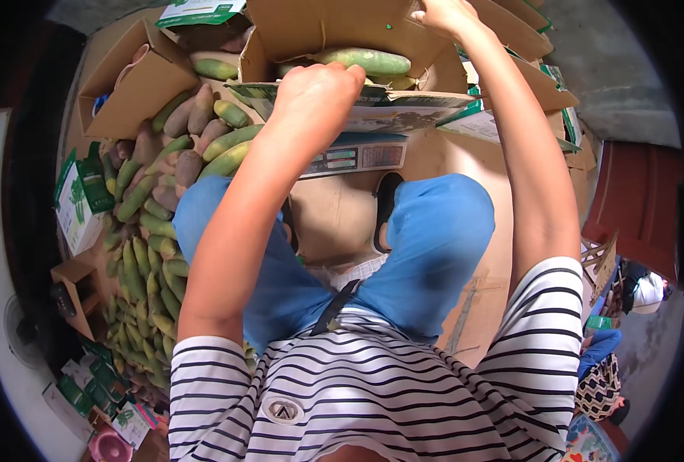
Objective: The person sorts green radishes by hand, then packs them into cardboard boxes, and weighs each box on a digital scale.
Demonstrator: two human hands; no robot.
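A cardboard box (280,37) stands in front of me with its top open. Inside lie long green vegetables, with one pale green vegetable (365,61) plainest. My left hand (320,91) is closed over the near edge of the box, on its printed flap (403,115). At the far right of the box, my right hand (448,17) grips the upper rim, its thumb on the inner side; the top of the frame partly cuts it off. Below the box shows a scale (357,157) with a display panel.
Many green vegetables (138,269) and several brownish ones (188,165) are heaped at left. An open carton (138,81) stands beyond them. More cartons (542,85) stand at right. A person (600,369) is at the far right. My knees flank the cardboard-covered floor (330,204).
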